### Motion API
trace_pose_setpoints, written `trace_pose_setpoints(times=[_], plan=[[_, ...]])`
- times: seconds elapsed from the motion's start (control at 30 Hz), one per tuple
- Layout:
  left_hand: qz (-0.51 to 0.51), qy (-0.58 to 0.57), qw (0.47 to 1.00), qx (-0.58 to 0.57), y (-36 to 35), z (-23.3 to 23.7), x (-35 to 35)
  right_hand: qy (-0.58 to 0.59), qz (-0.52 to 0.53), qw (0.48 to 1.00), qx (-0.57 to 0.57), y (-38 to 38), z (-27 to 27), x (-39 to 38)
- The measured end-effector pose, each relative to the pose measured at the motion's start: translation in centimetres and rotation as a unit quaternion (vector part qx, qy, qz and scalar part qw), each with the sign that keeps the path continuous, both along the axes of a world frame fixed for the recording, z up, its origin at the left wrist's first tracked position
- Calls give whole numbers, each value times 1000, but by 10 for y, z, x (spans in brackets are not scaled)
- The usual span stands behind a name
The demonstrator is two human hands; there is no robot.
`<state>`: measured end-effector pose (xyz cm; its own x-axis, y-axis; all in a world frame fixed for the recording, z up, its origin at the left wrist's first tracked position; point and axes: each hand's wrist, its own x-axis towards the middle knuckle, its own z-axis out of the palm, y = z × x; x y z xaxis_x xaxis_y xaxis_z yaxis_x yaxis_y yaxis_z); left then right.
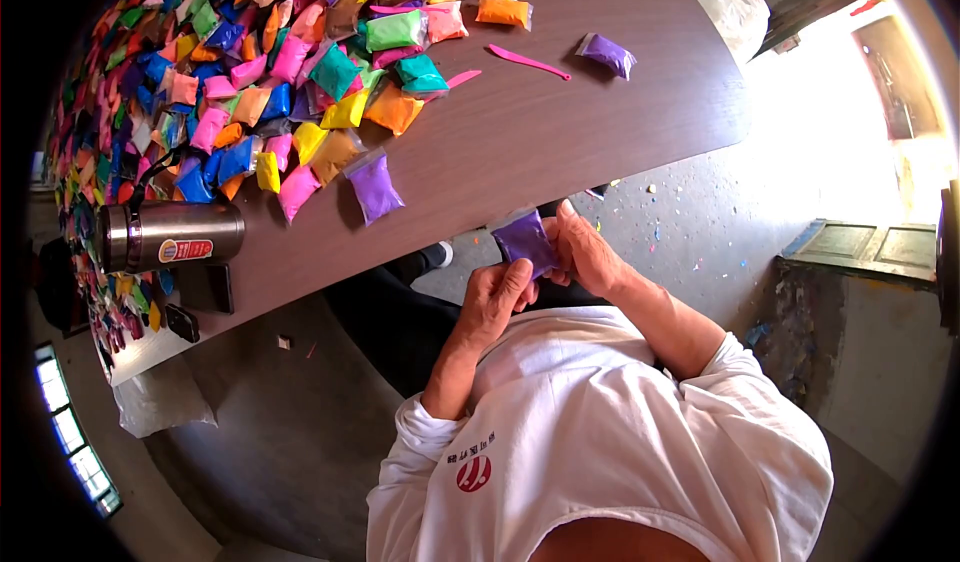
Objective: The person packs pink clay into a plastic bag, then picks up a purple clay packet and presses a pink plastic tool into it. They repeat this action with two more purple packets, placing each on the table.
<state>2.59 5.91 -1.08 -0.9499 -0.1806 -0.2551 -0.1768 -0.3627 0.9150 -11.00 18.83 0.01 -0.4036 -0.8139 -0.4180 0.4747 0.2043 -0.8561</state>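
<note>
A small purple packet is held in front of the body, just off the table's edge. My left hand grips its lower left side, thumb on top. Fingers of my right hand are closed on its right side; some fingertips are hidden behind it. Another purple packet lies on the table near the front edge, and a third purple packet lies apart at the right. A pink plastic tool rests between that packet and the pile.
A big pile of coloured packets covers the table's left part. A steel flask stands near the front edge, with a dark phone-like object beside it. A clear plastic bag is beyond the right corner.
</note>
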Motion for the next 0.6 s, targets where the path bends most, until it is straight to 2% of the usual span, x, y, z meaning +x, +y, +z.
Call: trace_pose_setpoints(times=[0.1, 0.17, 0.2, 0.43, 0.5, 0.6], plan=[[10, -2, 1000, 20, -1, -2, 1, -10, 22, 1000, -9, 2, 0, -1], [12, -1, 1000, 14, 0, -1, 1, -67, 47, 992, -98, -9, 16, 11], [12, -1, 1000, 13, 0, 0, 1, -53, 84, 990, -104, -7, 22, 4], [10, -2, 1000, 20, 0, 1, 1, -68, 55, 991, -103, -4, 16, 7], [13, -6, 1000, 9, -2, 1, 1, -55, 89, 992, -70, -1, 14, 3], [24, -1, 1000, 5, -2, 1, 1, -16, 58, 994, -87, -5, 22, 12]])
